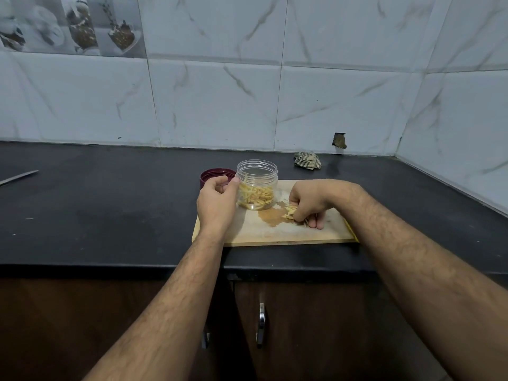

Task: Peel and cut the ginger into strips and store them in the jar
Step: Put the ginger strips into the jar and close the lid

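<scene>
A clear plastic jar (258, 176), lid off, stands on the far left part of the wooden cutting board (264, 232) and holds a heap of pale yellow ginger strips (257, 198). My left hand (217, 202) grips the jar's left side, thumb against its wall. My right hand (309, 202) is on the board to the jar's right, fingers curled round a small bunch of loose ginger strips (290, 211). A brown wet stain marks the board beside them.
The jar's maroon lid (213, 176) lies upside down on the black counter behind my left hand. A knife blade (19, 177) shows at the far left edge. A crumpled cloth (308, 160) lies near the tiled back wall. Cabinet doors lie below the counter edge.
</scene>
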`<state>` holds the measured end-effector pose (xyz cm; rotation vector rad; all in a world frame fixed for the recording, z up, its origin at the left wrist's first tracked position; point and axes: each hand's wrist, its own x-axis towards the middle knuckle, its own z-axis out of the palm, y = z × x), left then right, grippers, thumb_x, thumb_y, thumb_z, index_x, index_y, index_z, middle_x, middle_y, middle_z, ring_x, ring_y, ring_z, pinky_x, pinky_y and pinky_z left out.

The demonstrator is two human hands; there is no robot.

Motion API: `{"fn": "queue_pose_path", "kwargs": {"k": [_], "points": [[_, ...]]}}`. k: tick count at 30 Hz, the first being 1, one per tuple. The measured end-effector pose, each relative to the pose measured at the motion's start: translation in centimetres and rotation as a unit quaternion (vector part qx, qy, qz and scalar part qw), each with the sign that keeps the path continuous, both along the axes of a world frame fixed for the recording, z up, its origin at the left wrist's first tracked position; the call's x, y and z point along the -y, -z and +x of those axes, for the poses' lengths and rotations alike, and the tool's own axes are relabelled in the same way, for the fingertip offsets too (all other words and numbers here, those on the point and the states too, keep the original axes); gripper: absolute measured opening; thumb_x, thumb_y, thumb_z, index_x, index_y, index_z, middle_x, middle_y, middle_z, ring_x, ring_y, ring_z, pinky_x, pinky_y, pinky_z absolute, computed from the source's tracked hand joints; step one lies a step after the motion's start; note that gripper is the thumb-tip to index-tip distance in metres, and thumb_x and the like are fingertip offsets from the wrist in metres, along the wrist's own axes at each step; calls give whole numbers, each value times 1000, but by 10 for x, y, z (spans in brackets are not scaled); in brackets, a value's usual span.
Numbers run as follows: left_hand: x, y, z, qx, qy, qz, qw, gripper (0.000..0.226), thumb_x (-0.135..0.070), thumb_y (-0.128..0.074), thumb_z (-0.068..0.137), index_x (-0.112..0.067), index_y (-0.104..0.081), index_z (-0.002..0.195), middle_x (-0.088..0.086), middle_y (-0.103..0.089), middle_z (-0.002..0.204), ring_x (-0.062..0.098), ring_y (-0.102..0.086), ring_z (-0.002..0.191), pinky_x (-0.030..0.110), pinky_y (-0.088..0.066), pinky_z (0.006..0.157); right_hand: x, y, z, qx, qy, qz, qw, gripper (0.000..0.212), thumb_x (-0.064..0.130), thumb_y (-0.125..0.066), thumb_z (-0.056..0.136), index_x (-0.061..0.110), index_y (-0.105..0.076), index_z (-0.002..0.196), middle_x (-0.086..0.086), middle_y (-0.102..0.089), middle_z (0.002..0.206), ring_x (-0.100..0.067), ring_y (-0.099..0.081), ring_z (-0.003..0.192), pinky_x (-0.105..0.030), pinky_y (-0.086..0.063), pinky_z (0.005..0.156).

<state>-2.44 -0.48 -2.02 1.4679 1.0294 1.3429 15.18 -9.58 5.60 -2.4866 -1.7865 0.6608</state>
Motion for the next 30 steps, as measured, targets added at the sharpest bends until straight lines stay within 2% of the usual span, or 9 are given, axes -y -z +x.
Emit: {"fn": "queue_pose_path", "kwargs": {"k": [4, 6, 10, 15, 17, 18, 22, 27, 30], "points": [[1, 1, 0, 4, 4, -3, 1000, 30, -47, -66, 85, -26, -63, 107, -10, -67, 95, 16, -69, 93, 46, -55, 90, -1, 4, -6, 55, -13, -5, 998, 17, 10, -70, 80, 8, -53, 76, -11, -66, 67, -26, -66, 58, -34, -58, 56], [1, 0, 0, 5, 3, -2, 1000, 30, -47, -66, 85, -26, -63, 107, -9, -68, 94, 16, -69, 92, 46, -55, 89, -2, 5, -8, 76, -19, -2, 997, 15, 14, -70, 79, 8, -56, 77, -8, -67, 64, -24, -66, 57, -32, -58, 56], [2, 0, 0, 4, 3, -1, 1000, 33, -48, -66, 84, -26, -64, 107, -9, -68, 94, 16, -70, 92, 47, -55, 89, 2, -3, -1, 7, -15, 10, 1000, 21, 8, -72, 79, 6, -51, 75, -9, -62, 56, -30, -63, 53, -33, -55, 50], [1, 1, -1, 17, 11, -6, 1000, 35, -51, -65, 82, -24, -67, 104, -8, -70, 93, 16, -69, 92, 47, -55, 90, -2, -46, 7, -27, -21, 104, 994, 15, 0, -60, 87, 3, -53, 74, -5, -57, 49, -15, -55, 40, -29, -53, 44], [0, 1, -1, 25, 14, -8, 1000, 23, -47, -63, 85, -26, -70, 95, -10, -72, 86, 16, -70, 89, 49, -55, 89, -11, -66, 2, -19, -27, 135, 990, 15, 2, -59, 88, 3, -54, 73, -3, -56, 46, -14, -53, 37, -25, -50, 43], [0, 1, -1, 30, 14, -11, 999, 18, -43, -62, 89, -28, -70, 88, -12, -72, 81, 17, -70, 87, 49, -56, 87, -18, -74, -2, -17, -30, 147, 989, 15, 3, -60, 88, 3, -54, 73, -4, -57, 48, -14, -53, 38, -24, -49, 43], [2, -1, -1, 49, 15, -22, 998, 24, -40, -59, 93, -28, -71, 74, -15, -71, 71, 19, -71, 83, 50, -56, 85, -49, -84, -22, 10, -39, 173, 984, 14, 5, -62, 87, 5, -57, 73, -7, -60, 57, -18, -56, 49, -26, -51, 45], [1, 0, -1, 50, 19, -22, 998, 20, -40, -62, 90, -27, -71, 79, -15, -72, 76, 17, -71, 85, 51, -56, 86, -66, -68, -41, 91, -44, 154, 983, 7, 13, -65, 86, 7, -65, 81, 0, -65, 62, -12, -58, 52, -24, -44, 47], [-1, 1, -1, 47, 20, -20, 999, 17, -42, -62, 88, -28, -72, 84, -12, -73, 81, 15, -70, 87, 50, -57, 86, -65, -63, -41, 95, -37, 173, 980, 5, 11, -69, 84, 9, -69, 89, 0, -67, 68, -14, -64, 58, -24, -44, 46]]}}
